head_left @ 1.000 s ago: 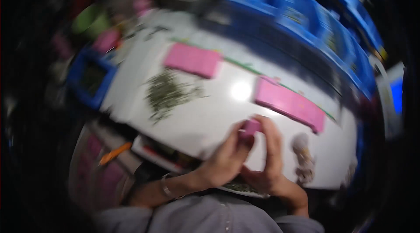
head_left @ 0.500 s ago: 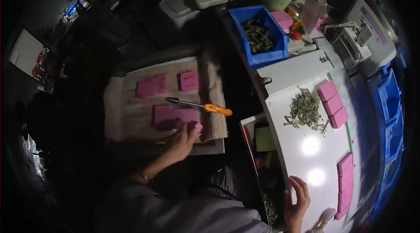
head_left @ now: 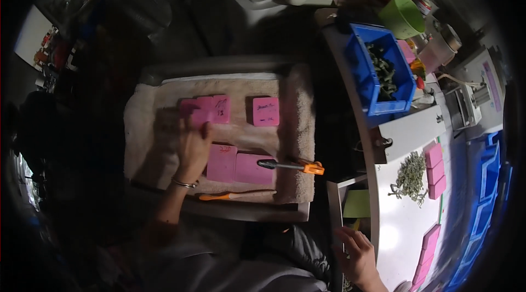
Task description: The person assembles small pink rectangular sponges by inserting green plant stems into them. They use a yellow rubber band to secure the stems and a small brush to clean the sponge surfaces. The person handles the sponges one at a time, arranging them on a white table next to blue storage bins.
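Head view: in the shallow tray (head_left: 274,213), the left hand (head_left: 193,149) is set at the near side of a cluster of pink blocks (head_left: 221,109), which is laid on the tan towel (head_left: 241,134). Its fingers are blurred and shaded, so it cannot be told whether a block is grasped or merely touched. The right hand (head_left: 359,259) is held by the edge of the white tabletop (head_left: 390,270), its fingers loosely bent and apparently released; nothing is seen in them.

A block here is probably best pinched by opposite sides and kept level, since those in the cluster are set close together and could easily be nudged askew. Pressure should be kept light, as the soft towel may ruck up. Care is also called for at the wrist: the lower pair of blocks (head_left: 222,163) is placed just beside it, and the orange-handled tool (head_left: 313,167), its dark tip seen over one of them, should not be brushed.
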